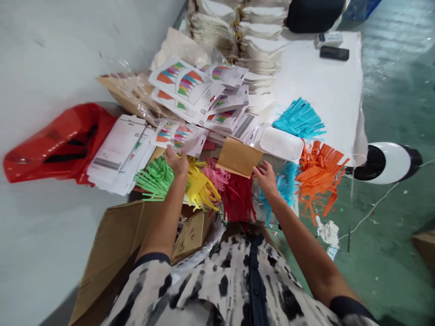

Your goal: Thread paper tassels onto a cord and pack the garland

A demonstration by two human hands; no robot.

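Observation:
My left hand is at the lower edge of a clear-bagged card packet printed with coloured fringes, its fingers closed on that edge. A small brown paper piece lies over the fringe bundles in the middle. At its right edge is my right hand, fingers apart, the thumb touching or very near the paper. Along the near edge spread paper fringe bundles: green, yellow, pink, dark red, blue and orange. Another blue fringe lies farther back.
Printed packets are heaped behind, with white cards and a red bag leftward. A white tray sits right of the brown paper. Stacked pale bundles, a black phone and an open carton surround the work.

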